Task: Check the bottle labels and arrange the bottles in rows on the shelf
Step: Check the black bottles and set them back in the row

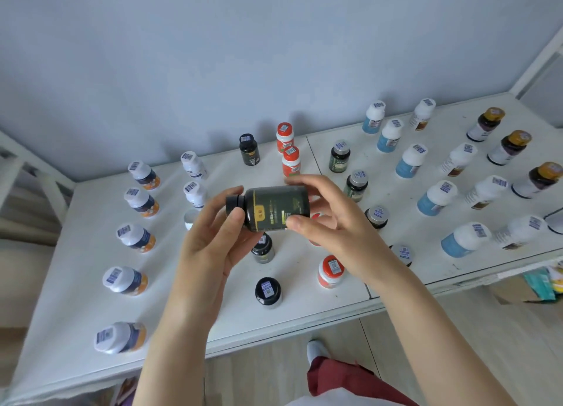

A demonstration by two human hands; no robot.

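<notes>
Both hands hold a black bottle [274, 207] with a gold label on its side above the white shelf [76, 299], cap pointing left. My left hand [219, 241] grips the cap end from below. My right hand [329, 220] pinches the base end, thumb on the label. Under them stand more black bottles [268, 288], one [249, 149] at the back. Red bottles [289, 162] form a row beside them, partly hidden by my right hand.
White-capped navy and orange bottles [134, 236] line the left side. Blue bottles [435, 197], dark green ones [339, 156], white ones [484, 191] and gold-capped ones [508, 146] stand in rows on the right. A blue wall rises behind. The shelf's front edge runs above a wooden floor.
</notes>
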